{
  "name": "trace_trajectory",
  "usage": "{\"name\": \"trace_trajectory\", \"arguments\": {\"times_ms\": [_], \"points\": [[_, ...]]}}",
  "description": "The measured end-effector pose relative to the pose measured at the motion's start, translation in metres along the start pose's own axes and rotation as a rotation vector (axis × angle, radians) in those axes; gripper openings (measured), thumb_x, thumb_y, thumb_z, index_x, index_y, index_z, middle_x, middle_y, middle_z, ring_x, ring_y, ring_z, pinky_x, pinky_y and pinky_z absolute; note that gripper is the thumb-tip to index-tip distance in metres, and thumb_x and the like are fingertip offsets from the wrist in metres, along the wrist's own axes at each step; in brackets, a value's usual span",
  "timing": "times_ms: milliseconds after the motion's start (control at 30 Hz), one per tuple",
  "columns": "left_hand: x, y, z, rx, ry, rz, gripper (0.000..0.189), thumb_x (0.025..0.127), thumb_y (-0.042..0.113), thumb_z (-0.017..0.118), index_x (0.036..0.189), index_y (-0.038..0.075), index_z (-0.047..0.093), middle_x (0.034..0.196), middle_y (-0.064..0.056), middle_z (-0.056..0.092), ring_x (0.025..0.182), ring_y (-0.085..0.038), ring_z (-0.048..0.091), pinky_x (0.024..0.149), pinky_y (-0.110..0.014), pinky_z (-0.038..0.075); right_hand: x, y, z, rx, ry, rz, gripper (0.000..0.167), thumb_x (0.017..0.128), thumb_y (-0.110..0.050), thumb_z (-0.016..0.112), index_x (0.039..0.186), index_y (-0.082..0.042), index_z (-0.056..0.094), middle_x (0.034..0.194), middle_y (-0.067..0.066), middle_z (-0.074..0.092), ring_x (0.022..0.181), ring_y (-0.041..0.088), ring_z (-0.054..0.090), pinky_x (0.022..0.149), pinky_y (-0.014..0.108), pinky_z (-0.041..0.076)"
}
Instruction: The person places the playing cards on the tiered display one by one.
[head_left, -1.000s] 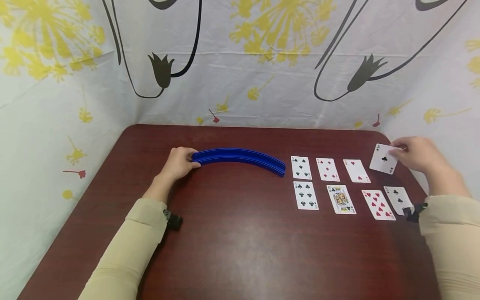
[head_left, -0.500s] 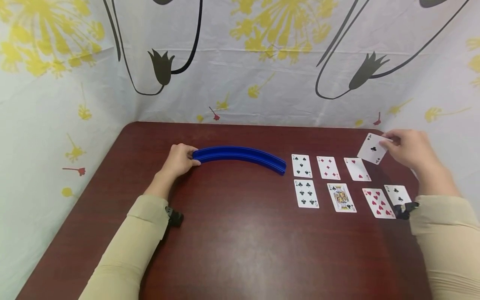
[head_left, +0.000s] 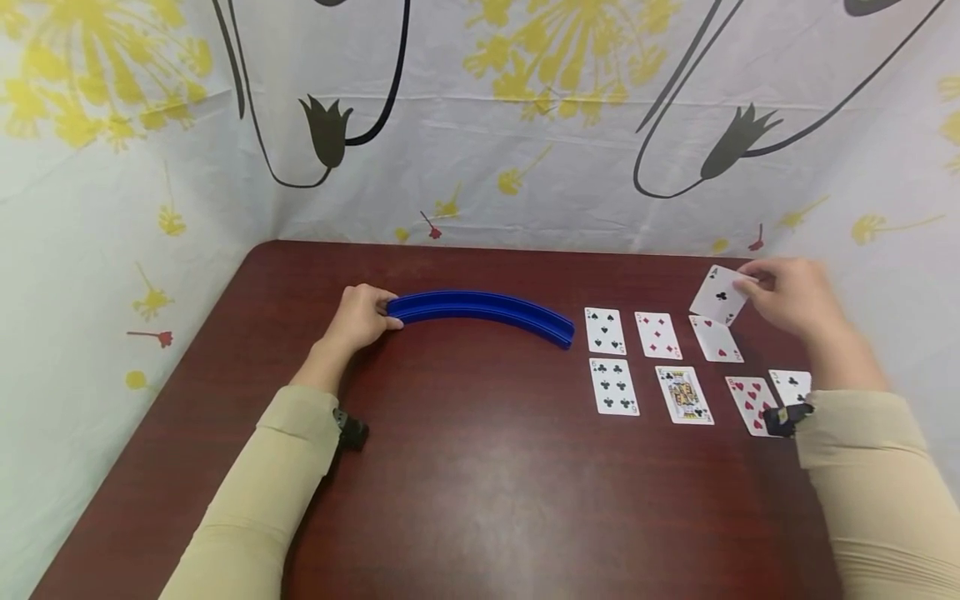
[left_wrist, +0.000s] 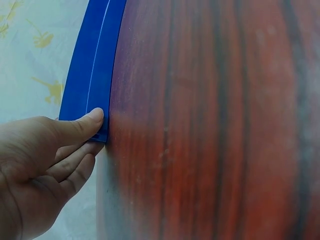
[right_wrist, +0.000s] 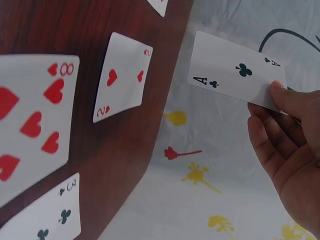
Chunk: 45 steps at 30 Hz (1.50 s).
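Head view first: the left hand (head_left: 358, 319) has the left end of the blue curved rack (head_left: 480, 307) between thumb and fingers, and the rack lies across the table (head_left: 465, 500) near its far edge. Over to the far right corner, the right hand (head_left: 795, 296) pinches the ace of clubs (head_left: 716, 296), just above the two of hearts (head_left: 717, 343) as seen from here. Seven more cards lie face up in two rows toward the right edge, and no card stands in the rack!

Left wrist now: thumb on the rack's face, fingertips tucked behind its end, a closed, light grip.

And the right wrist: thumb above, fingers below, nipping one short edge of the ace, which is up in the air, apart from the two.

My read: this is the carrying step, ace bound for the rack. The next move would call for bringing it left, clear of the other cards, turning it edge-down and finding the groove while the left hand steadies.
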<state>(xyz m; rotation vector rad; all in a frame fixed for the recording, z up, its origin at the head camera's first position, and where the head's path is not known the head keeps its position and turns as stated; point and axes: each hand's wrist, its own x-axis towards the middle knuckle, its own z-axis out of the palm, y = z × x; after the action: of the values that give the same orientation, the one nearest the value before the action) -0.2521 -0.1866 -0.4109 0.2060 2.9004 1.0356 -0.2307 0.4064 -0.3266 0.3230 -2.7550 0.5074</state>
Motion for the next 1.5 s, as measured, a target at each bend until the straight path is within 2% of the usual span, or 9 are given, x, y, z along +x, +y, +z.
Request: {"name": "trace_trajectory", "arguments": {"times_ms": [800,900,1000,1100,1200,1267,1367,1433,1500], "points": [[-0.001,0.0,0.0,-0.008,0.016,-0.005,0.044,0.087,0.012,0.082,0.126,-0.002,0.07,0.112,-0.021,0.072,0.105,-0.032,0.069,0.092,-0.046,0.055,0.01,-0.029,0.019,0.056,0.029,-0.028,0.017,0.09,-0.009,0.075,0.098,0.006,0.074,0.077,0.022,0.072,0.06,-0.021,0.042,0.059,0.013,0.035],[-0.001,0.0,0.0,-0.005,0.014,-0.004,0.044,0.087,0.012,0.082,0.126,-0.002,0.07,0.112,-0.021,0.072,0.105,-0.032,0.069,0.092,-0.046,0.055,0.012,-0.034,0.021,0.031,0.044,-0.047,0.016,0.09,-0.01,0.076,0.098,0.004,0.075,0.077,0.021,0.073,0.061,-0.009,0.054,0.063,0.023,0.042],[-0.002,0.0,0.0,-0.004,0.011,-0.001,0.044,0.087,0.012,0.082,0.127,-0.002,0.069,0.113,-0.022,0.072,0.105,-0.032,0.069,0.092,-0.046,0.055,0.013,-0.039,0.023,0.02,0.042,-0.032,0.017,0.092,-0.011,0.074,0.099,0.004,0.075,0.081,0.023,0.073,0.065,0.019,0.067,0.068,0.04,0.048],[-0.002,0.0,0.001,-0.006,0.008,0.006,0.044,0.087,0.012,0.082,0.127,-0.003,0.069,0.112,-0.022,0.072,0.105,-0.032,0.07,0.092,-0.046,0.056,0.015,-0.043,0.026,0.031,0.029,-0.021,0.018,0.093,-0.011,0.073,0.101,0.005,0.074,0.085,0.025,0.073,0.073,0.039,0.07,0.069,0.05,0.049],[-0.002,0.0,0.002,-0.003,0.008,0.011,0.044,0.087,0.013,0.082,0.127,-0.003,0.069,0.112,-0.021,0.072,0.105,-0.031,0.07,0.091,-0.046,0.056,0.018,-0.047,0.028,0.044,0.027,-0.034,0.017,0.094,-0.01,0.072,0.101,0.005,0.074,0.085,0.026,0.073,0.074,0.042,0.07,0.07,0.052,0.048],[-0.002,0.0,0.001,0.001,0.009,0.014,0.044,0.087,0.013,0.081,0.127,-0.003,0.069,0.112,-0.021,0.072,0.105,-0.031,0.07,0.091,-0.046,0.056,0.02,-0.05,0.03,0.063,0.028,-0.049,0.017,0.094,-0.009,0.071,0.101,0.006,0.074,0.085,0.027,0.072,0.074,0.043,0.07,0.082,0.056,0.046],[-0.002,-0.001,0.001,0.007,0.012,0.02,0.044,0.087,0.013,0.081,0.126,-0.003,0.069,0.111,-0.021,0.072,0.104,-0.031,0.07,0.091,-0.046,0.056,0.024,-0.054,0.033,0.081,0.034,-0.064,0.017,0.093,-0.009,0.072,0.101,0.006,0.073,0.084,0.027,0.072,0.073,0.044,0.069,0.083,0.06,0.044],[-0.002,-0.001,0.0,0.009,0.012,0.022,0.044,0.087,0.013,0.082,0.126,-0.003,0.07,0.111,-0.021,0.073,0.104,-0.031,0.07,0.091,-0.046,0.056,0.026,-0.058,0.034,0.086,0.033,-0.068,0.017,0.093,-0.009,0.072,0.101,0.006,0.074,0.084,0.027,0.072,0.073,0.044,0.068,0.082,0.059,0.044],[-0.001,0.0,0.0,0.011,0.012,0.024,0.043,0.087,0.013,0.082,0.125,-0.003,0.07,0.11,-0.021,0.073,0.103,-0.03,0.07,0.091,-0.046,0.056,0.027,-0.061,0.036,0.08,0.031,-0.075,0.016,0.094,-0.009,0.072,0.101,0.005,0.074,0.083,0.025,0.072,0.071,0.041,0.068,0.07,0.054,0.046]]}}
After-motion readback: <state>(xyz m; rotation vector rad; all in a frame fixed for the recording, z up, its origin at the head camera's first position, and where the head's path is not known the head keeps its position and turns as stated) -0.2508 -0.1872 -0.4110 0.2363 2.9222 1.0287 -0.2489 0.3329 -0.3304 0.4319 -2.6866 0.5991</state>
